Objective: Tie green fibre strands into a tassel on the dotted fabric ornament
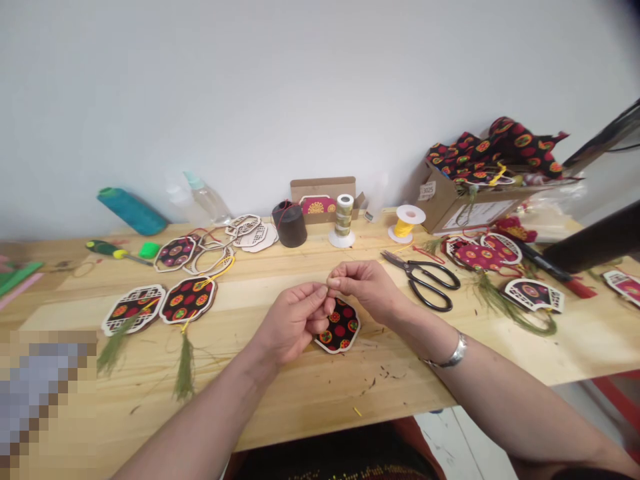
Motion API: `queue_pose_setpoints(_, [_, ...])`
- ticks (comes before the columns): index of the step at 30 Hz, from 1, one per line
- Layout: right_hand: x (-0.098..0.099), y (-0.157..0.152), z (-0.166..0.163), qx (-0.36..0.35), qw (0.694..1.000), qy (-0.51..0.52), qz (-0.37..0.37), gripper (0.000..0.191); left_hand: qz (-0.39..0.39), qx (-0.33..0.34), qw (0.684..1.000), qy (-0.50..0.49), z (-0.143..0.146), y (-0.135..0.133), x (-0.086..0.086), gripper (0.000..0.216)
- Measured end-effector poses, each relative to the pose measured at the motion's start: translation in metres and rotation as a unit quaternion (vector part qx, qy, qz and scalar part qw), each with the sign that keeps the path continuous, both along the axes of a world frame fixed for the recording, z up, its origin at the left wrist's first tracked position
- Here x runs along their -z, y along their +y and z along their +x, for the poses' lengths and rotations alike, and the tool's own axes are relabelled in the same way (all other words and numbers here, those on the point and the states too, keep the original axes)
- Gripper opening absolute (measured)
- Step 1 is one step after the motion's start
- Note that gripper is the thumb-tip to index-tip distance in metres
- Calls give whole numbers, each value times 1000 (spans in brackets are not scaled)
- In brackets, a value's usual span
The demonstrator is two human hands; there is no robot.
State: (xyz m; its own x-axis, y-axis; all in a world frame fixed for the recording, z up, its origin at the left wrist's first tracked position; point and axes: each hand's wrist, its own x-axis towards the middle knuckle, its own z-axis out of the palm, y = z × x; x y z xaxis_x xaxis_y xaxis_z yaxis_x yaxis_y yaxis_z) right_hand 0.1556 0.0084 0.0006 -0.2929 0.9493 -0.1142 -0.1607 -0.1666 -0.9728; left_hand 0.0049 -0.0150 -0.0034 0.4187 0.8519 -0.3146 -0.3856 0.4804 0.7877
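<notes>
My left hand (299,320) and my right hand (363,287) meet fingertip to fingertip above the table, both pinched closed. Whatever lies between the fingertips is too small to make out. Just below them rests a patterned fabric ornament (345,327) with a pale scalloped wooden rim, partly covered by my left hand. Black-handled scissors (425,280) lie to the right of my right hand, blades pointing back left. Off to the left lie a finished-looking ornament (187,300) with a green tassel (185,373) and a lattice-fronted ornament (131,310).
Along the wall stand a black thread spool (290,225), a ribbon roll (344,223), a yellow thread spool (406,225) and a teal thread cone (133,212). A cardboard box (470,207) holding fabric is at the back right. A screwdriver (117,252) lies left; a black post (595,243) stands right.
</notes>
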Motion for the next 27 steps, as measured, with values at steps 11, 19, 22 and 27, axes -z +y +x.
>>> queue_pose_setpoints(11, [-1,-2,2,-17,1000,-14,19,16,58,2,996,62,-1,-1,1,11])
queue_pose_setpoints(19, [-3,-3,1,-24,999,12,42,14,171,-50,968,176,-3,-4,7,17])
queue_pose_setpoints(22, [-4,-3,0,10,997,9,71,10,234,-81,948,198,-3,-2,10,17])
queue_pose_setpoints(27, [-5,-3,0,17,991,40,128,11,288,-178,904,262,-1,0,8,14])
